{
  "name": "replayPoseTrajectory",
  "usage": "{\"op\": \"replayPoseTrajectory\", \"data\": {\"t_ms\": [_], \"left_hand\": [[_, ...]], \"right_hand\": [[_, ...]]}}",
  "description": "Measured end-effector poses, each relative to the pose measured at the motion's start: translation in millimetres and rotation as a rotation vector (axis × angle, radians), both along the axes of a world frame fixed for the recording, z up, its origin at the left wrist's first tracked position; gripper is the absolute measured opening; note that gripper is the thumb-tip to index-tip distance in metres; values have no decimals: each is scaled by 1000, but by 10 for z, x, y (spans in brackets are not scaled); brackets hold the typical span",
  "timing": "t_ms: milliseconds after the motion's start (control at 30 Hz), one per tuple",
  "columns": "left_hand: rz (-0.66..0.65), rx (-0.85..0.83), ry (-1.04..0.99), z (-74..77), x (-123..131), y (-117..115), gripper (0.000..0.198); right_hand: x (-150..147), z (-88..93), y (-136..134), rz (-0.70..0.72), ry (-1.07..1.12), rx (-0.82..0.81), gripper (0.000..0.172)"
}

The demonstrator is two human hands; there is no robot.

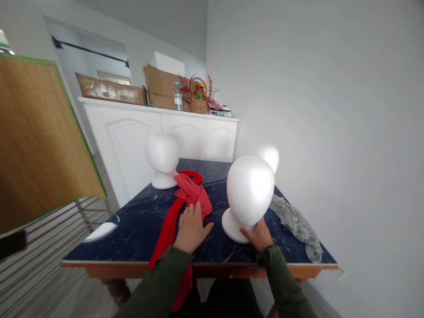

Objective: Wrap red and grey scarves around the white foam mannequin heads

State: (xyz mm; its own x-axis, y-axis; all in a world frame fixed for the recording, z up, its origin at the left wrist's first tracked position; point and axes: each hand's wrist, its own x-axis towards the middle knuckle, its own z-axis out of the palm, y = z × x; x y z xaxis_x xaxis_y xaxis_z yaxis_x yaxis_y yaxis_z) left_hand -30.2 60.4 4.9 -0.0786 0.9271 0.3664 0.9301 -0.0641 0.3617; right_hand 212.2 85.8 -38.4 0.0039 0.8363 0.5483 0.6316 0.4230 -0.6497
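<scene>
My right hand (260, 235) is wrapped round the neck of a white foam mannequin head (249, 192), which tilts a little with its base on the table. My left hand (192, 229) is stretched out, fingers apart, at the near edge of a crumpled coral-pink cloth (194, 193). Whether the fingertips touch the cloth I cannot tell. Under my left wrist runs a long red scarf (168, 225), which hangs over the front edge of the table. A second foam head (162, 155) stands at the left, and a third foam head (269, 155) is partly hidden behind the tilted one.
A grey ruffled scarf (296, 221) lies along the right side of the dark blue marble-patterned table (132, 234). White cabinets (135, 141) behind it carry boxes, a bottle (178, 98) and a flower basket (198, 105). A metal rack (49, 247) stands at left; a wall is close at right.
</scene>
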Motion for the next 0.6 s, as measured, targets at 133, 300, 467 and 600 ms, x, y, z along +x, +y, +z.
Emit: {"op": "replayPoseTrajectory", "data": {"t_ms": [133, 300, 467, 600], "left_hand": [[71, -237, 232, 71, -306, -55, 30], [32, 25, 16, 289, -303, -228, 30], [-267, 145, -194, 324, 44, -874, 48], [-633, 0, -136, 286, 84, -1365, 63]], "right_hand": [[-12, -17, -121, -24, -23, 41, 87], [-229, -124, -613, -267, 179, 117, 65], [-692, 96, -1099, 470, 576, -496, 54], [-917, 432, -1099, 804, 918, -740, 42]]}}
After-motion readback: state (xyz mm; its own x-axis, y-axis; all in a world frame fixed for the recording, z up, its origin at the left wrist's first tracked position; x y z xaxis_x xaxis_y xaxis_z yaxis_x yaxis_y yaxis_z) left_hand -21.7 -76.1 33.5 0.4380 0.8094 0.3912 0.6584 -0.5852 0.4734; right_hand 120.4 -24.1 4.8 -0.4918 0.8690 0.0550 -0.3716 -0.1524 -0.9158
